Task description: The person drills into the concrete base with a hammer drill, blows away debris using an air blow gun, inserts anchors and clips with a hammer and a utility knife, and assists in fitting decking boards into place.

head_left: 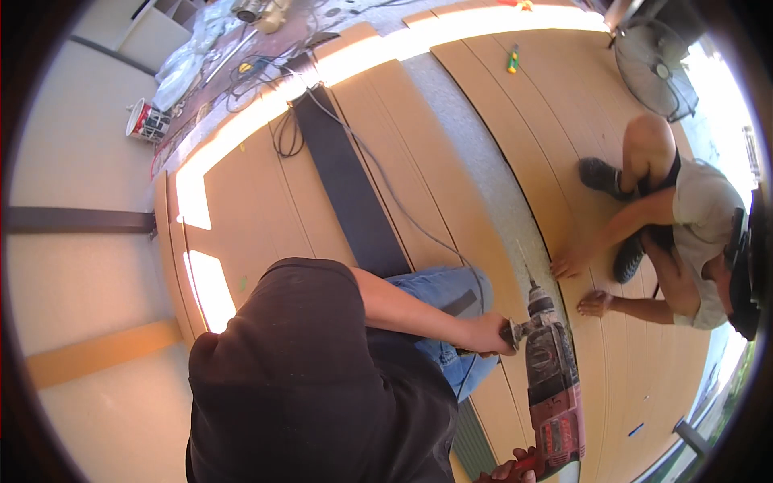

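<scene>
A red and black rotary hammer drill, dusty and with a long thin bit, lies along the gap between tan boards. Its bit points away from me over the grey strip of floor; whether the tip touches cannot be made out. My left hand is closed round the side handle near the chuck. At the lower edge, my right hand wraps the red rear handle, partly cut off by the frame. A co-worker's two hands rest on the board edge just right of the bit.
The co-worker squats at right on tan boards. A grey cord crosses the boards beside a dark plank. A green-yellow screwdriver lies farther off. A fan stands far right, a paint bucket far left.
</scene>
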